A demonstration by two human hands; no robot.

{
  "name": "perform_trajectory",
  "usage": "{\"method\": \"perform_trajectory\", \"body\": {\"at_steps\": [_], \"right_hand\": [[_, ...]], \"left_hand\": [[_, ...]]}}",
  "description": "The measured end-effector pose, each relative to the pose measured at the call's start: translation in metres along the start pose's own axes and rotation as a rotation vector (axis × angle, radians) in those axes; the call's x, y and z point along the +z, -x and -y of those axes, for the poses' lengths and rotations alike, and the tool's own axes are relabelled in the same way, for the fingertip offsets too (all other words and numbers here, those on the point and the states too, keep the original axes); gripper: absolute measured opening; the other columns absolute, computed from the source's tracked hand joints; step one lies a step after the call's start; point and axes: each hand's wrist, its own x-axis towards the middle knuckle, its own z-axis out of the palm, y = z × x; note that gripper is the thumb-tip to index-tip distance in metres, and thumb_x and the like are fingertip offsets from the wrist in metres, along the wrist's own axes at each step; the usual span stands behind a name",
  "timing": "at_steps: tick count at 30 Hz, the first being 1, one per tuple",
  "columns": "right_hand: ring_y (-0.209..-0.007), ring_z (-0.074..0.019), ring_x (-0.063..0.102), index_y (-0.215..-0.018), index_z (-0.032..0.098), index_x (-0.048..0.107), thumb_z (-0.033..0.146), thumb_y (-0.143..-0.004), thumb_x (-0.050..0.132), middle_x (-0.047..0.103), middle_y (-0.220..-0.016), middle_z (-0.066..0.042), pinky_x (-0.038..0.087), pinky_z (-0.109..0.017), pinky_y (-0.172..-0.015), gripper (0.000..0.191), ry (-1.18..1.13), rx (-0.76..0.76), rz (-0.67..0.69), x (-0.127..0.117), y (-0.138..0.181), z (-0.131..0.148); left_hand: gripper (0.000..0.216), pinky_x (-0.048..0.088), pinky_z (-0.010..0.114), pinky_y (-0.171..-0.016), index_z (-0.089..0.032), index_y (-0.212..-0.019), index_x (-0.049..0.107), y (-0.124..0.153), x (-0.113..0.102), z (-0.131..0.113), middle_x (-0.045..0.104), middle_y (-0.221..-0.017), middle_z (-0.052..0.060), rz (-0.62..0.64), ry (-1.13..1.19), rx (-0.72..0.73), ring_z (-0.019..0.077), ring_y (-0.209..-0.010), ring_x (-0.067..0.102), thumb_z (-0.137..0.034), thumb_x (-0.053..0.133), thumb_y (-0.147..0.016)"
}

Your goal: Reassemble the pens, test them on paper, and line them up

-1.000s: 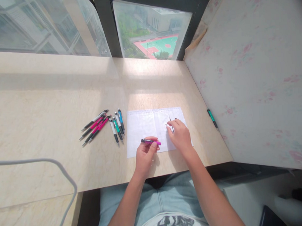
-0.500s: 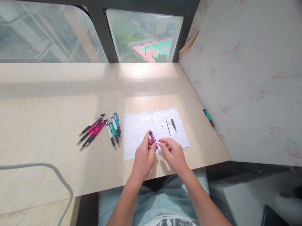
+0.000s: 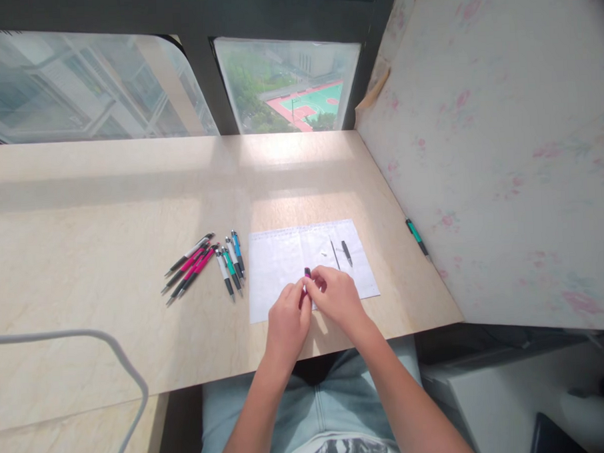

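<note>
My left hand [image 3: 289, 320] is closed around a purple pen barrel with a black top [image 3: 307, 272], mostly hidden by my fingers. Thumb and fingers of my right hand [image 3: 338, 297] pinch the same barrel near its upper part, touching my left fingertips. Both hands are over the near part of a white paper sheet [image 3: 276, 268]. Beyond them on the sheet lie a thin pen refill [image 3: 335, 254], a black pen grip with a pointed tip [image 3: 346, 252] and a tiny whitish piece [image 3: 324, 254], too small to make out.
Left of the sheet lie several pink and white pens [image 3: 191, 266], beside another group of white, green and blue pens [image 3: 231, 261]. A green pen [image 3: 417, 238] rests along the wall at right. A grey cable [image 3: 122, 354] curves over the table's [image 3: 83, 263] left side.
My right hand has moved up and left onto the barrel, fingers closing on its upper part. The barrel now stands more upright and is more covered. The camera view has tilted slightly.
</note>
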Motion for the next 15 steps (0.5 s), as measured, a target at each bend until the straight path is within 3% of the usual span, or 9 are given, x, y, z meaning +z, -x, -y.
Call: {"method": "perform_trajectory", "body": {"at_steps": [7,15], "right_hand": [[-0.063,-0.0165,0.060,-0.076,0.019,0.063,0.035,-0.090,0.051,0.067,-0.072,-0.006,0.035,-0.026,-0.056,0.024,0.364,0.009,-0.013,-0.005,-0.028,0.003],[-0.074,-0.0215,0.066,-0.088,0.015,0.069,0.032,-0.090,0.051,0.071,-0.082,-0.014,0.041,-0.029,-0.063,0.025,0.642,0.019,0.142,0.003,-0.075,0.008]], "left_hand": [[0.026,0.045,0.031,-0.070,-0.020,-0.113,0.060,0.004,-0.006,0.006,0.063,-0.085,0.004,-0.055,0.149,-0.029,0.0170,-0.070,0.057,-0.030,0.048,-0.092],[0.019,0.045,0.028,-0.068,-0.020,-0.100,0.064,0.012,-0.007,0.013,0.066,-0.083,0.003,-0.066,0.250,-0.071,0.0155,-0.069,0.058,-0.027,0.049,-0.091]]}}
